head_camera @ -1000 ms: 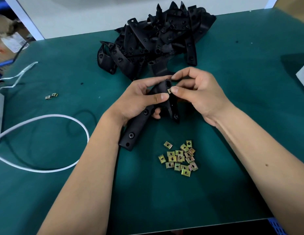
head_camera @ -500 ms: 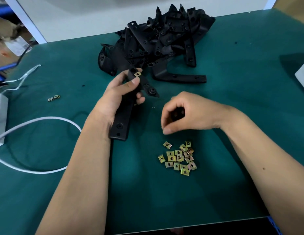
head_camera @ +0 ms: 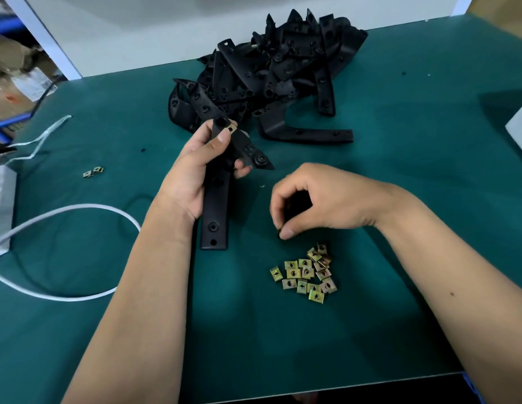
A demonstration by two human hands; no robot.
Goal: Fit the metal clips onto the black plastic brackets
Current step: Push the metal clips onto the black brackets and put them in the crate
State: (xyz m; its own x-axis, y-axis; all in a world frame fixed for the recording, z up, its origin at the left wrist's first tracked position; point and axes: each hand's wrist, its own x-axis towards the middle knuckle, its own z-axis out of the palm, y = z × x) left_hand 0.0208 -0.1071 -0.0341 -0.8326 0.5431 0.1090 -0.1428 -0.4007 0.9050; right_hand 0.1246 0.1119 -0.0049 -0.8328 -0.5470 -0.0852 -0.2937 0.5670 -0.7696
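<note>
A heap of brackets (head_camera: 271, 71) is lying at the back of the table (head_camera: 399, 199). Before it, the left hand (head_camera: 195, 173) is holding a bracket (head_camera: 216, 199), with the right hand (head_camera: 318, 199) to its right. The pile of clips (head_camera: 306, 272) is sitting nearer, below the right hand. Two stray clips (head_camera: 93, 172) and a cable (head_camera: 79, 249) are lying at the left.

The left hand (head_camera: 195, 170) is raised with its fingers curled in a grip, thumb pressed on top. The right hand (head_camera: 315, 199) hangs palm down, forefinger and thumb pinched together at their tips.
</note>
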